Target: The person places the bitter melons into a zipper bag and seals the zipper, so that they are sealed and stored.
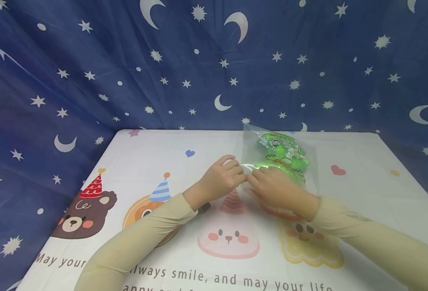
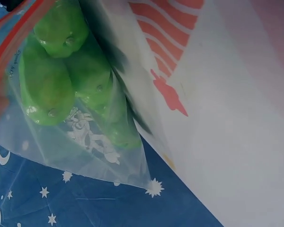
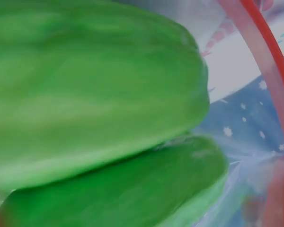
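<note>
A clear zip-lock bag (image 1: 251,147) with white printing stands tilted on the right of the table, holding several smooth, rounded green fruit-like items (image 2: 46,90). In the left wrist view its red zip strip (image 2: 12,45) runs along the upper left. My left hand (image 1: 219,181) pinches the bag's near left edge, its thumb and fingertips meeting those of the right hand. My right hand (image 1: 281,189) lies across the front of the bag and grips the same edge. Close up in the right wrist view, two green items (image 3: 99,94) fill most of the picture, beside the red strip (image 3: 270,47).
A white tablecloth (image 1: 177,145) printed with party-hat animals and lettering covers the table. Behind it and on the left hangs a dark blue curtain (image 1: 199,93) with white moons and stars. The bag's top corner reaches the table's back edge.
</note>
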Demonstrator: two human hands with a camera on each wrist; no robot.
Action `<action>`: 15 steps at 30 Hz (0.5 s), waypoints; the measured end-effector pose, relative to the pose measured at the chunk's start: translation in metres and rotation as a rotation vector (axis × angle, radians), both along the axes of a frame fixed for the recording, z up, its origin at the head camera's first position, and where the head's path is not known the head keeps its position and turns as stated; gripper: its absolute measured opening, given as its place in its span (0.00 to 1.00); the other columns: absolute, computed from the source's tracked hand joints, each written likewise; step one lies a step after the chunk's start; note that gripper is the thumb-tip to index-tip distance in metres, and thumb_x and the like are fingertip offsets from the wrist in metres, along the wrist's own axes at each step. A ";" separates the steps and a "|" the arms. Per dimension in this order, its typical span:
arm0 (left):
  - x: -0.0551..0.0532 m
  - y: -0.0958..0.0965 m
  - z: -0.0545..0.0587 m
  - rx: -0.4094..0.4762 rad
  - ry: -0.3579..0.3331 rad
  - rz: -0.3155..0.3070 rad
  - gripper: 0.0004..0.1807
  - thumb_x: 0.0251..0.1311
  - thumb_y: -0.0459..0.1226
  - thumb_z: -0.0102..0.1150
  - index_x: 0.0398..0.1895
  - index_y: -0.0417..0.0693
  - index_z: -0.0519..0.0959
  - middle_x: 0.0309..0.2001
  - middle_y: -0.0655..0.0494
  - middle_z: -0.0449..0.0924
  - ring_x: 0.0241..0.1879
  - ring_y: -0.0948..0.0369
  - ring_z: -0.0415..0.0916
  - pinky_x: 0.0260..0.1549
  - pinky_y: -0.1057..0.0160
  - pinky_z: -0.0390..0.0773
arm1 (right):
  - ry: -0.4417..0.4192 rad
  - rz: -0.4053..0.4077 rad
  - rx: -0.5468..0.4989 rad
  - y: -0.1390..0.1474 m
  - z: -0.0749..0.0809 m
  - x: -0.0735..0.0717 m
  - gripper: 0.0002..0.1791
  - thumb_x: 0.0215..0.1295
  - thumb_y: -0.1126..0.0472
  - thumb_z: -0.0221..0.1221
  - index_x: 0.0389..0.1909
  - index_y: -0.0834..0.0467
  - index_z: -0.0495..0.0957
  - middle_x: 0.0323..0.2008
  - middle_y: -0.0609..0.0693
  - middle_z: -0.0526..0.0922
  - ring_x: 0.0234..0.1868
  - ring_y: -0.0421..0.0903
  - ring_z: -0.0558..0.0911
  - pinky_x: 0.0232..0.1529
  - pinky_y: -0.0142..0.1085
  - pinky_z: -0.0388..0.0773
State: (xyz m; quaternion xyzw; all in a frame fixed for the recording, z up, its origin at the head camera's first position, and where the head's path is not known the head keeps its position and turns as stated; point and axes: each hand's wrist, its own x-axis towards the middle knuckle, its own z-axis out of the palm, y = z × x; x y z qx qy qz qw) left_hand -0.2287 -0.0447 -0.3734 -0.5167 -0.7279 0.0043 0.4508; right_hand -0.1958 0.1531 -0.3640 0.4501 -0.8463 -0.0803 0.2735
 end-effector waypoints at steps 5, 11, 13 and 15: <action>0.000 -0.001 0.003 -0.025 0.001 -0.007 0.04 0.51 0.37 0.62 0.22 0.53 0.79 0.26 0.64 0.80 0.34 0.64 0.76 0.52 0.64 0.75 | 0.064 0.026 -0.047 -0.004 -0.002 -0.001 0.08 0.53 0.59 0.63 0.25 0.56 0.73 0.16 0.47 0.71 0.17 0.44 0.70 0.16 0.33 0.66; 0.001 -0.005 0.002 -0.056 -0.011 0.000 0.01 0.49 0.37 0.64 0.25 0.54 0.81 0.28 0.64 0.80 0.34 0.64 0.76 0.54 0.64 0.74 | 0.078 0.024 -0.030 -0.004 -0.006 0.000 0.08 0.50 0.63 0.64 0.24 0.56 0.73 0.17 0.47 0.72 0.17 0.44 0.71 0.17 0.32 0.66; 0.001 -0.005 0.001 -0.059 -0.021 -0.001 0.01 0.50 0.36 0.63 0.25 0.54 0.82 0.28 0.64 0.81 0.35 0.64 0.77 0.54 0.64 0.74 | 0.073 0.012 -0.009 -0.003 -0.007 0.001 0.08 0.49 0.64 0.63 0.23 0.56 0.72 0.17 0.47 0.73 0.18 0.45 0.71 0.17 0.33 0.66; 0.001 -0.006 0.000 -0.059 -0.028 -0.003 0.02 0.51 0.36 0.62 0.25 0.54 0.81 0.28 0.64 0.81 0.35 0.64 0.77 0.53 0.63 0.74 | 0.061 -0.001 0.017 -0.002 -0.006 0.003 0.07 0.49 0.65 0.63 0.23 0.56 0.72 0.18 0.47 0.73 0.18 0.45 0.72 0.18 0.33 0.67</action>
